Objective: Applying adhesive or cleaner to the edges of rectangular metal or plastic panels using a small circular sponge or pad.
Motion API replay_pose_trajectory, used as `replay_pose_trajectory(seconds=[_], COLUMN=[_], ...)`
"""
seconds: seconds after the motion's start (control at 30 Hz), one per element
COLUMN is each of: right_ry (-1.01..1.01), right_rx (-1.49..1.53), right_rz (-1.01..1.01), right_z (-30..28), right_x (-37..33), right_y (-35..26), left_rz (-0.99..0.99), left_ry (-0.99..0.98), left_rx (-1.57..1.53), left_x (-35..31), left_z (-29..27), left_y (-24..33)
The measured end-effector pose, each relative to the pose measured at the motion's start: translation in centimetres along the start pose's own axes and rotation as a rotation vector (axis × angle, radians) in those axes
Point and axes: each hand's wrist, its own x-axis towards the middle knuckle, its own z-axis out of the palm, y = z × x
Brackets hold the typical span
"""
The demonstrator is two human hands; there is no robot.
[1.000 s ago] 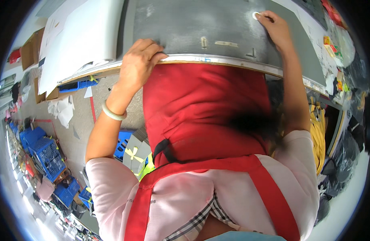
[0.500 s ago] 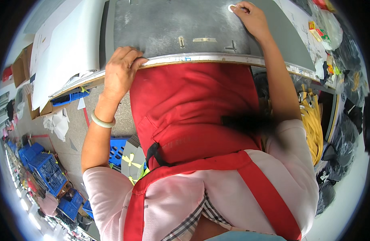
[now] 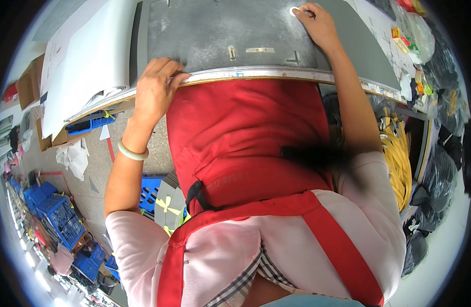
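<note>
A dark grey sheet [image 3: 210,38] with whitish smudges lies on the worktable in front of me. My right hand [image 3: 320,25] is at its far right part, thumb and fingers closed on a small white round piece [image 3: 294,11]. The piece touches the sheet; its exact kind is unclear. My left hand [image 3: 158,87] rests on the table's front edge [image 3: 261,73], left of the middle. Its fingers lie bent over the sheet, with the thumb apart along the edge and nothing visible in it. Strips of tape [image 3: 260,50] and a dark angle mark [image 3: 294,57] are on the sheet.
A white roll of sheet material [image 3: 100,51] lies on the left of the table. Packets [image 3: 407,43] and plastic bags [image 3: 437,184] crowd the right side. Yellow strips [image 3: 395,158] hang below the table, right. Blue crates [image 3: 64,217] and crumpled paper [image 3: 73,157] are at the left.
My right hand and the white round piece have shifted very slightly left. My left hand stays at the table edge, and the view has moved a little.
</note>
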Motion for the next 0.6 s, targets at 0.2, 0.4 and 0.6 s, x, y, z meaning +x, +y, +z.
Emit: replay_pose_trajectory(seconds=[0.2, 0.4, 0.6], right_ry=[-0.02, -0.086, -0.083], right_rx=[0.002, 0.039, 0.2], right_rz=[-0.046, 0.1, 0.169], right_z=[0.4, -0.5, -0.7], right_x=[0.1, 0.0, -0.2], right_y=[-0.1, 1.2, 0.3], left_rz=[-0.017, 0.11, 0.103], left_ry=[-0.03, 0.088, 0.195], left_rx=[-0.068, -0.07, -0.08], left_x=[3.2, 9.3, 9.2], left_z=[1.3, 8.1, 10.4], left_y=[2.0, 5.6, 5.0])
